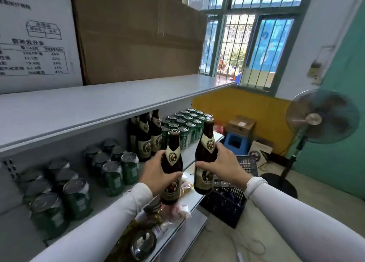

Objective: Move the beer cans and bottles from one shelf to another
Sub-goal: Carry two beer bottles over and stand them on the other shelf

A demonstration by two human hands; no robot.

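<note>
**2 beer bottles held before the shelves**

White sleeves [110, 212] lead to both hands. 1 brown beer bottle [171, 169] is grasped by the left hand [156, 174], another bottle [205, 155] by the right hand [225, 166], upright before the middle shelf [94, 200] where green cans [77, 198] are stored.

My head camera, the only view, looks forward and down along the shelf [110, 103], close on its left, toward the window [248, 50] beyond the shelf's far end.
</note>
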